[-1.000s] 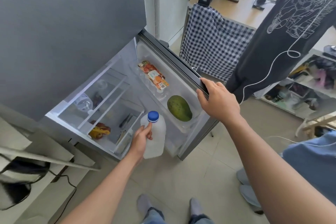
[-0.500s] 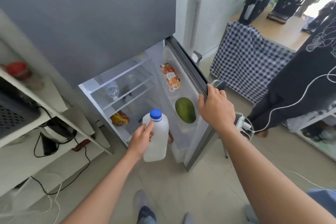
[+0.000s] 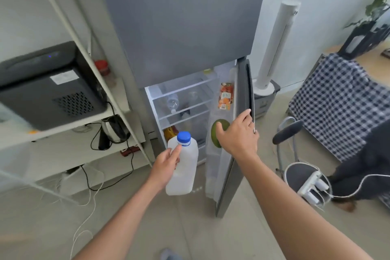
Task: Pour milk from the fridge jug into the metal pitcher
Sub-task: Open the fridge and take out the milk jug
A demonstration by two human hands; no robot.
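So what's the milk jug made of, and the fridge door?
The milk jug looks like cloudy white plastic, slightly see-through, with a shiny blue plastic cap. The fridge door looks like grey metal outside with a dull brushed sheen, though it could be painted; its inner side looks like pale plastic.

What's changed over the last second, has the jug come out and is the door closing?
The milk jug has come out of the fridge, carried by the left hand. The fridge door has swung further toward shut under the right hand. Unchanged: blue cap on, left grip on the jug, mango in the door shelf.
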